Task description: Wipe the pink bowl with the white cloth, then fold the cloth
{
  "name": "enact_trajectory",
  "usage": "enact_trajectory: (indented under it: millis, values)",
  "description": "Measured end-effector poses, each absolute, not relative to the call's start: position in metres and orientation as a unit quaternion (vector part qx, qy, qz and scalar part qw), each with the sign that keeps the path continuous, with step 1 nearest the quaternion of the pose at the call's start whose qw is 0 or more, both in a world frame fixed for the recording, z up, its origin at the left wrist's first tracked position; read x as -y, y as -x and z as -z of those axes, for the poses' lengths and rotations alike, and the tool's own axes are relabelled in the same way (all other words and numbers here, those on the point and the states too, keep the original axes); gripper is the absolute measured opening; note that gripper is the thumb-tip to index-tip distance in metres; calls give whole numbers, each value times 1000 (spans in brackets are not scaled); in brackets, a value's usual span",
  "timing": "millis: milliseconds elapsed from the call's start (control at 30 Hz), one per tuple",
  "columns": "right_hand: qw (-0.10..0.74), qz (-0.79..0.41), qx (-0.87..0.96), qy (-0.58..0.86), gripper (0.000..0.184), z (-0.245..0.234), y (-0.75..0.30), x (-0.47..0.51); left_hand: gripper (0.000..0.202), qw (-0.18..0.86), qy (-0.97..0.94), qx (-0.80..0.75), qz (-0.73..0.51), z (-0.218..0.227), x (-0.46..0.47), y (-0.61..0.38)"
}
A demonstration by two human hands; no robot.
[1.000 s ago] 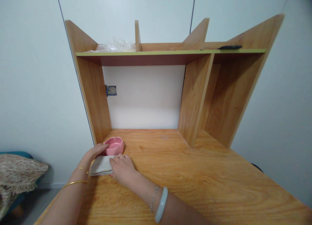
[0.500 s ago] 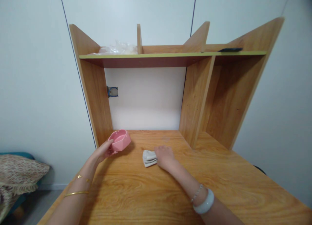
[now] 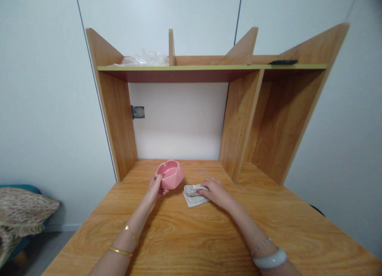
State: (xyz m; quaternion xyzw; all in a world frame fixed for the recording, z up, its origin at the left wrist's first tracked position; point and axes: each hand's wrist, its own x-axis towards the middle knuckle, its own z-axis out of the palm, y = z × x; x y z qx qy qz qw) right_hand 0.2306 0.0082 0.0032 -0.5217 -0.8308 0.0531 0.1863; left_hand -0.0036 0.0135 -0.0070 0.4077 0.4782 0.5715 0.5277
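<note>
Over the desk (image 3: 191, 238), left hand (image 3: 157, 187) grips the pink bowl (image 3: 173, 181) by just one side, so it could slip. Right hand's (image 3: 217, 193) curled over the cloth (image 3: 192, 200), can't tell if it's really gripping; loose folds might bunch.

A left hand (image 3: 157, 186) and a right hand (image 3: 217, 192), two in all, appear with one pink dish (image 3: 174, 182) and one grey cloth (image 3: 195, 196) at one wooden desk (image 3: 193, 232). Two gold bracelets (image 3: 120, 251), one silver chain (image 3: 262, 245) and one pale bangle (image 3: 270, 260) are worn, four pieces in total. Four upright panels (image 3: 171, 47) rise above one shelf board (image 3: 197, 68), which bears one clear plastic bag (image 3: 145, 59) and one flat dark object (image 3: 283, 62) and tops two compartments (image 3: 283, 120). Also pictured: two dark wall seams (image 3: 238, 17), one wall opening (image 3: 138, 112) and, at far left, one fringed textile (image 3: 26, 206).
</note>
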Motion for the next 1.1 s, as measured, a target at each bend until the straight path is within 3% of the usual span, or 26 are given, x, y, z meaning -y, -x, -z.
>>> enact_trajectory:
  millis: [200,433,567,767,1000,1100]
  values:
    - [273,-31,821,500,37,-4,-249,-18,31,448,-426,-481,-622,28,-10,-2]
    - [332,-125,778,519,47,-6,-257,-20,33,492,-424,-459,-606,35,-12,-5]
    - [291,-182,796,499,51,1,-255,-19,33,490,-429,-464,-601,36,-12,-5]
    - [237,-89,828,501,27,5,-240,-12,32,491,-418,-465,-607,30,-10,-3]
    - [165,-26,840,516,18,1,-228,-4,34,498,-402,-471,-607,34,-15,1]
    - [179,-17,832,525,20,1,-230,-8,37,504,-404,-477,-596,38,-17,1]
